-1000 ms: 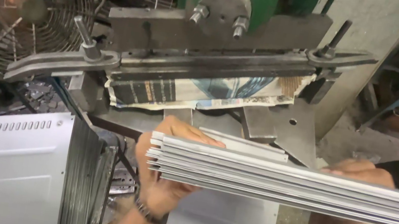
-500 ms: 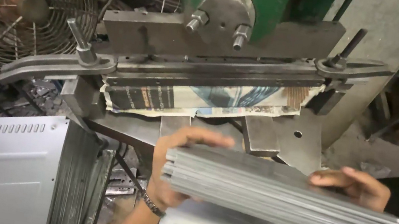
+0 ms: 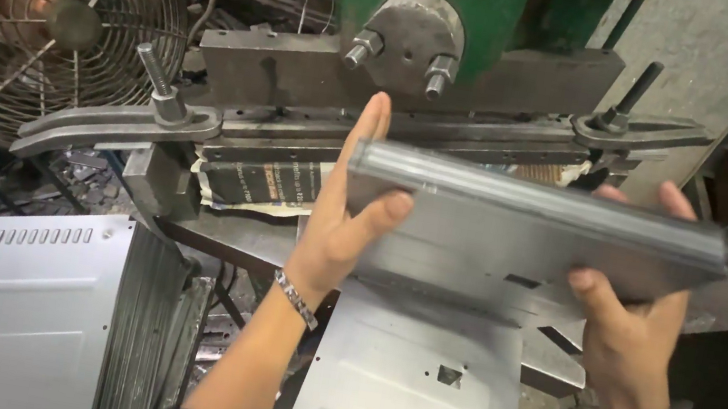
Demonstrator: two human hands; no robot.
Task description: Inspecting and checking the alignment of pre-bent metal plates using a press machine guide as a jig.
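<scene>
I clamp the stack of metal sheets (image 3: pixel 523 233) between left hand (image 3: pixel 344 221) and right hand (image 3: pixel 631 317), palms squaring its ends, level before the press (image 3: pixel 418 97).

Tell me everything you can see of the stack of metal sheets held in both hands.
The stack of metal sheets is a bundle of thin, flat, grey panels that look like galvanised steel, edges lined up, with small rectangular cut-outs on the underside. It is held in the air, tilted so its layered long edge faces up, in front of the green press. The left hand grips its left end, thumb across the face; the right hand supports its right part from below. Nothing else touches it.
</scene>
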